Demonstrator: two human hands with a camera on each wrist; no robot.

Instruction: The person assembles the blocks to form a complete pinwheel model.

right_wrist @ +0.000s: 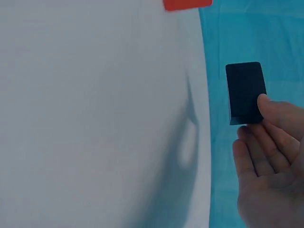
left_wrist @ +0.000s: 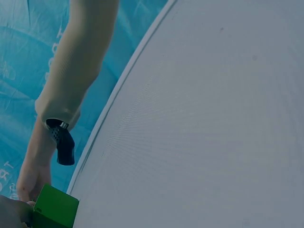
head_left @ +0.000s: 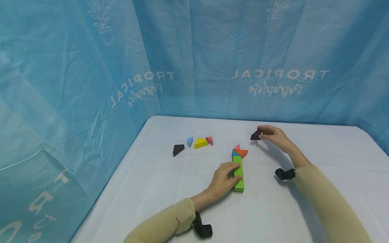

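My left hand (head_left: 223, 180) holds a long green block (head_left: 238, 186), thumb and fingers lying across it; the block's green end (left_wrist: 56, 205) shows at the bottom of the left wrist view. Against the far end of that block lie a blue triangular block (head_left: 235, 153), an orange triangular block (head_left: 242, 153) and a small pink triangular block (head_left: 237, 147). Farther back and to the right, my right hand (head_left: 275, 137) pinches a black block (head_left: 256, 135) between thumb and fingers. The right wrist view shows this black block (right_wrist: 246, 92) raised off the table.
Left of the joined blocks lie another black block (head_left: 178, 149), a light blue block (head_left: 189, 141), a yellow triangular block (head_left: 200, 143) and a pink block (head_left: 209, 140). The white tabletop (head_left: 146, 175) meets blue curtains (head_left: 194, 67) at the back and left.
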